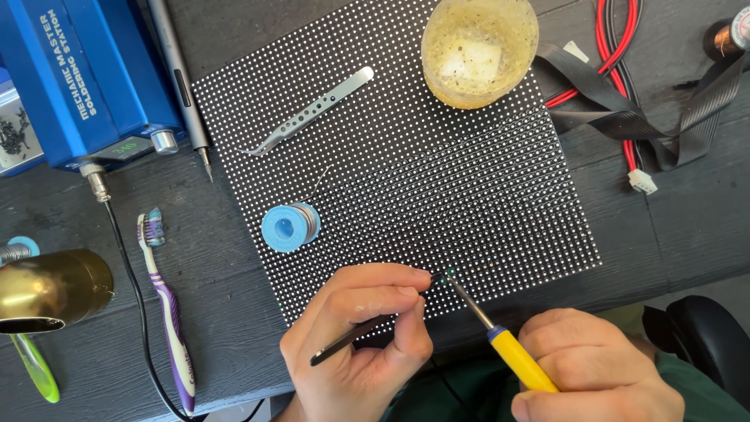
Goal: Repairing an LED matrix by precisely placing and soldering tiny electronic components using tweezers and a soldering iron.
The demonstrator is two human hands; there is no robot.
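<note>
An electronics repair workbench is indicated, of the kind found in a small workshop. A blue soldering station (82, 74) with a lead running from it is set on a dark wood-plank table (219, 312), beside a dotted LED matrix panel (437, 172), a blue spool of solder wire (290, 227), metal tweezers (308, 113) and a tub of flux (479, 48). Red and black wires (617, 47), grey ribbon cable (664, 117) and a cleaning toothbrush (168, 301) are also noted.

**Around the dotted panel**

We see a blue soldering station (86, 74) at the worktop's (219, 312) far left, a purple toothbrush (168, 312), a blue solder spool (289, 227), metal tweezers (308, 121), a yellowish plastic cup (479, 51) and red-black wires (617, 70).
</note>
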